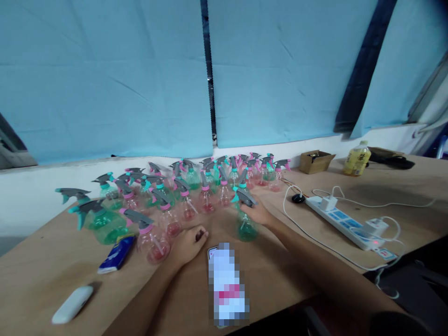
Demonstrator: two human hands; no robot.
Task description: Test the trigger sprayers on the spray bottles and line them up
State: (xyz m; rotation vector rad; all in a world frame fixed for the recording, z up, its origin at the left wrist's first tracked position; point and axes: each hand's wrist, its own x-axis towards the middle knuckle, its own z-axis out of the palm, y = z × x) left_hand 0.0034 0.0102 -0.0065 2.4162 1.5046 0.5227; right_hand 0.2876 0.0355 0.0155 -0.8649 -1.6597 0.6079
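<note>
My right hand (258, 212) is wrapped around the upper part of a green spray bottle (247, 228) with a grey and turquoise trigger head; the bottle stands upright on the table. My left hand (189, 243) rests on the tabletop, its fingers curled. Something small and dark shows at these fingers, too unclear to name. Just left of that hand is a pink spray bottle (154, 245) with a grey head. A phone (227, 284) with a lit, blurred screen lies between my forearms. More pink and green spray bottles (206, 200) stand in a crowd behind my hands.
On the wooden table (276, 270), a blue packet (117, 254) and a white case (73, 304) lie at the left. To the right are a power strip (343, 224) with chargers and cables, a cardboard box (316, 162), a yellow drink bottle (357, 159) and a dark item (392, 158).
</note>
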